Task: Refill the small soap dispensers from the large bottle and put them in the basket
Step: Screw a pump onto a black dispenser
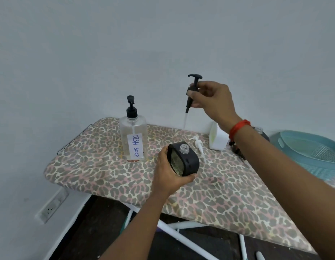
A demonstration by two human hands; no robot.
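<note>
My left hand [167,170] grips a small black dispenser [184,159] tilted on the ironing board, its clear threaded neck open and uncapped. Above and behind it, my right hand [212,101] holds a black pump head [192,91] in the air, its clear tube hanging down. The large clear bottle [134,139], labelled DISH SOAP and topped by a black pump, stands upright to the left. A white pump head [198,145] lies loose on the board beside a white dispenser [217,138]. The teal basket [309,149] sits at the far right.
The leopard-print ironing board [209,194] stands against a pale wall. A dark object [262,134] sits partly hidden behind my right forearm. A wall socket [50,209] is low on the left; white board legs [181,237] cross over the dark floor below.
</note>
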